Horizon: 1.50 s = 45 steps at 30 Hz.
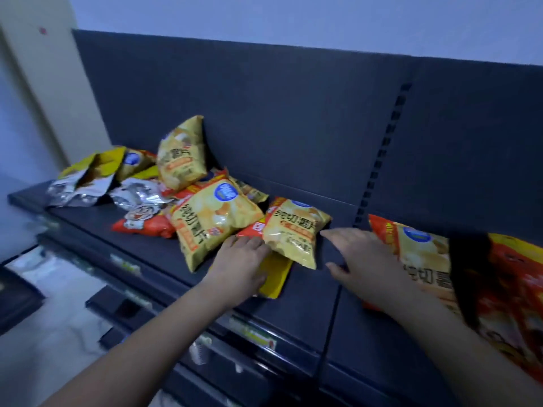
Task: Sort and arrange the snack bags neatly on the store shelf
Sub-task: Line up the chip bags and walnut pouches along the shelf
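Observation:
Several yellow chip bags lie jumbled on the dark shelf (141,257). One yellow bag (293,230) lies in the middle, partly on top of a flat yellow-and-red bag (277,277). My left hand (241,259) presses down on that flat bag, fingers bent at its edge beside the yellow bag. My right hand (361,257) hovers open just right of the yellow bag, fingers spread toward it. A larger yellow bag (211,221) lies left of my left hand. Another (180,154) leans upright against the back panel. A yellow bag (423,254) lies under my right forearm.
Silver and yellow bags (85,183) lie at the shelf's left end, with a red bag (144,224) nearer the front. A big red bag (511,289) sits at the far right. Lower shelf edges with price tags (255,336) run below. A slotted upright (379,160) divides the back panel.

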{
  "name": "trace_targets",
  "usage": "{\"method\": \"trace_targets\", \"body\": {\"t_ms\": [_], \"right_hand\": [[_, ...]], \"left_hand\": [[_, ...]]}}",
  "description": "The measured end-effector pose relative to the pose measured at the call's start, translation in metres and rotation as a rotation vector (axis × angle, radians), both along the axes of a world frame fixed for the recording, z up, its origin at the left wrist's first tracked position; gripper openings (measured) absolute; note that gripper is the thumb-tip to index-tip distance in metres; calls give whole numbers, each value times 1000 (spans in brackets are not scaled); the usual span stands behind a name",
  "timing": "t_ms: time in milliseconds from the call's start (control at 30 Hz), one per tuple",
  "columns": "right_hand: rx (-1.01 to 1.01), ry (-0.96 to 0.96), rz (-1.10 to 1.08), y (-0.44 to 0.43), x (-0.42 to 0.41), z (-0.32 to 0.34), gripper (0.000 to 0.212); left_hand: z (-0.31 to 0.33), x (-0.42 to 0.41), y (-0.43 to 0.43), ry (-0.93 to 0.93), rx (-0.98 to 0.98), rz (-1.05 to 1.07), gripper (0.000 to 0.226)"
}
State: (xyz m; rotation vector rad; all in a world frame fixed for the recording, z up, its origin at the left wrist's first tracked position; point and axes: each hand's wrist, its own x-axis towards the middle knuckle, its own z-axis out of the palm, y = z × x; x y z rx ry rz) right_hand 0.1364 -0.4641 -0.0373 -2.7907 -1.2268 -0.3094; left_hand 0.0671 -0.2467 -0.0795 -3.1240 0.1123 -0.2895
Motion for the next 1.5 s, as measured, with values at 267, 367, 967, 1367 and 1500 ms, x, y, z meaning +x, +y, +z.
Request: {"method": "trace_targets", "body": {"t_ms": [267,367,967,1367,1500], "right_hand": [[2,-28,181,147,-18,-15,51],[6,-38,222,195,-22,-21,54],[-156,92,423,361,8,-49,63],[-362,160,-30,407,12,-78,89],[-182,80,-86,409,11,-87,96]], "left_hand": [[-9,-64,161,-65,24,255,44],[-15,-81,197,-54,3,335,57],[-47,-13,293,15,32,302,80],[-47,26,332,219,-103,39,74],[-39,30,349,179,-224,-77,68]]}}
